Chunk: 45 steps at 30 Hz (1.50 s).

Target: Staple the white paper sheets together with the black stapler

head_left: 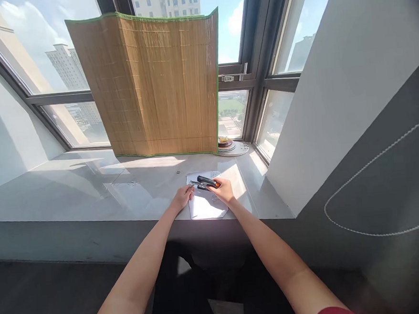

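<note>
My right hand (224, 191) grips a black stapler (207, 180) with an orange patch near its rear. The stapler's arms are spread apart, and its front points left. My left hand (183, 197) is pinched closed close to the stapler's metal front end; whatever lies between its fingertips is too small to make out. Both hands are over white sheets of paper (208, 207), which bear some printing and lie at the sill's front edge. A tiny dark piece (178, 172) rests on the sill behind my left hand.
A bamboo mat with green edging (169, 93) stands against the window. Stacked plates (226, 146) sit at its right foot. The pale window sill (71, 186) runs across in front of me. At right are a slanting wall (316, 97) and a hanging bead chain (365, 234).
</note>
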### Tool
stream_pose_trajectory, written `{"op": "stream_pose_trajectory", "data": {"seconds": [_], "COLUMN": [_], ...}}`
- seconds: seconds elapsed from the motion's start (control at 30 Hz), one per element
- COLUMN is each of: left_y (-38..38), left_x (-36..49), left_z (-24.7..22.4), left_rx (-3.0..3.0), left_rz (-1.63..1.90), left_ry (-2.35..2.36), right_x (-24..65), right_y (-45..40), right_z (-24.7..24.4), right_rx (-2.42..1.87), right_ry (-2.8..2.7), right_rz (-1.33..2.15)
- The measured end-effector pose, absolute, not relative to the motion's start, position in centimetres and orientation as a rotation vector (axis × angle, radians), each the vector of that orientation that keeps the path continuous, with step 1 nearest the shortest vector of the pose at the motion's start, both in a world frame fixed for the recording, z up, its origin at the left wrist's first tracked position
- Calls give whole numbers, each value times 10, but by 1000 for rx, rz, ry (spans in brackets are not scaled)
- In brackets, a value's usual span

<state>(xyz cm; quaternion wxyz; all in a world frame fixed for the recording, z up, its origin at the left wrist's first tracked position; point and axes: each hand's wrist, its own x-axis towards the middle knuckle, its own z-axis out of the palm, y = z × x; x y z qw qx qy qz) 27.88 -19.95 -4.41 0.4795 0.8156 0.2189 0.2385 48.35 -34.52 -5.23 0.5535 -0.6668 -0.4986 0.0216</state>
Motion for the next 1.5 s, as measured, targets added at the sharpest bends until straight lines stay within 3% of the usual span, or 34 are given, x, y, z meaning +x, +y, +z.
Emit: {"op": "stream_pose_trajectory", "data": {"seconds": [0.33, 0.57, 0.73, 1.33, 1.5], "left_y": [-214, -205, -204, -218, -222], "left_x": [274, 279, 279, 275, 274], "left_z": [-33, -44, -47, -30, -27], "left_rx": [2286, 2274, 2301, 2492, 2487], "left_rz": [498, 509, 529, 431, 440], "left_ry": [556, 589, 591, 588, 560], "right_x": [483, 470, 461, 456, 457], "right_y": [-338, -343, -347, -350, -351], "right_z": [-53, -52, -46, -37, -38], "right_rx": [-1611, -1431, -1350, -1470, -1577], "right_ry": [-1317, -1832, -2091, -2099, -1850], "right_rz": [70, -586, -744, -559, -435]}}
